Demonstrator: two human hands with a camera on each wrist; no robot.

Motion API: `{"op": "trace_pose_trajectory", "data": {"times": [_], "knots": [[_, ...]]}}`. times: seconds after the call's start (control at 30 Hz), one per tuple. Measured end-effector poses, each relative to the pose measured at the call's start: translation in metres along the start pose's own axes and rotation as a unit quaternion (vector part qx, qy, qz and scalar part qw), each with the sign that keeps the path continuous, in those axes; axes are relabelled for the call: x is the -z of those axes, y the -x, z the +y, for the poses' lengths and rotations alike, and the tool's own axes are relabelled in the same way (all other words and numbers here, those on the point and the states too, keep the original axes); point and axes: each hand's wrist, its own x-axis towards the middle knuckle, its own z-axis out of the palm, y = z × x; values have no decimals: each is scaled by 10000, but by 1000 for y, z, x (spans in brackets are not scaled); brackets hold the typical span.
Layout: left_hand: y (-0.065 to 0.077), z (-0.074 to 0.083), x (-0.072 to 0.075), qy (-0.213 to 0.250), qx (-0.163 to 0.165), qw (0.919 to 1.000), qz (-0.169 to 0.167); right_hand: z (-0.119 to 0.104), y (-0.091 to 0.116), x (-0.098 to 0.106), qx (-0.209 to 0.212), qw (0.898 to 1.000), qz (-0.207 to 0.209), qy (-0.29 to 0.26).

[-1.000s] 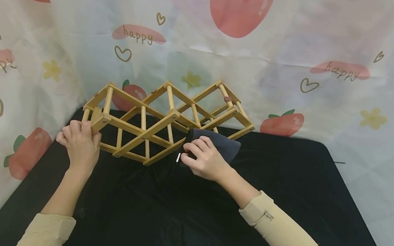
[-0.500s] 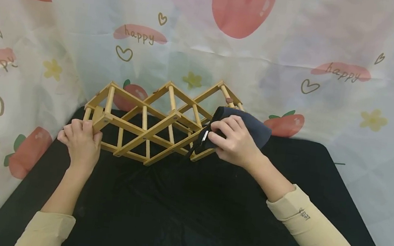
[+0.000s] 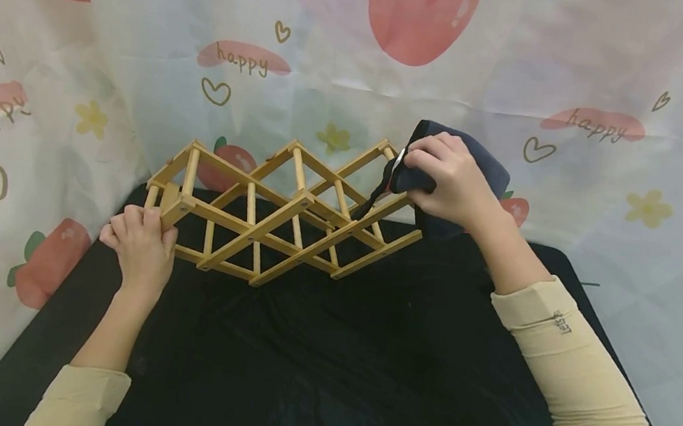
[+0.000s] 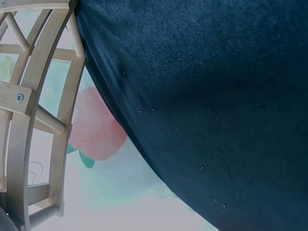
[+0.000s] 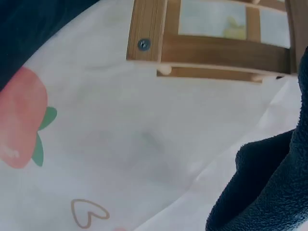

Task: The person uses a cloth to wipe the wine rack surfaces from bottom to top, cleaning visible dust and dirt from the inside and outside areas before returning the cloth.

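Navy cloth (image 3: pixel 491 167) sat bunched in the closed grip of the right hand (image 3: pixel 449 179), at the two o'clock end of the wooden lattice rack (image 3: pixel 278 217); the left hand (image 3: pixel 140 246) clasped the rack's eight o'clock end, presumably to stop it sliding.

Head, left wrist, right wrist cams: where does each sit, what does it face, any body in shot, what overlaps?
Head: on the head, facing forward and down at wooden rack and cloth; left hand, right hand, sleeves show.
Left wrist: on that wrist, facing rack and table; no clear hand.
Right wrist: on that wrist, facing rack and curtain; no hand.
Both wrist views share rack and curtain.
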Motion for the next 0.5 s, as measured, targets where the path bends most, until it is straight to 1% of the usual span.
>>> {"op": "trace_pose_trajectory", "data": {"times": [0.17, 0.27, 0.4, 0.5], "knots": [[0, 0, 1, -56, -17, 10000, 60, 11, -4, 1, -468, 9984, -300, -86], [-1, 1, 1, -73, -26, 9999, 66, 17, -6, 0, -940, 9942, -470, -213], [-1, 1, 1, -120, -20, 9999, -22, 26, -9, -2, -1578, 9822, -945, -379], [0, 1, 2, -189, 35, 9998, -80, 30, -14, -4, -1866, 9708, -1412, -521]]}}
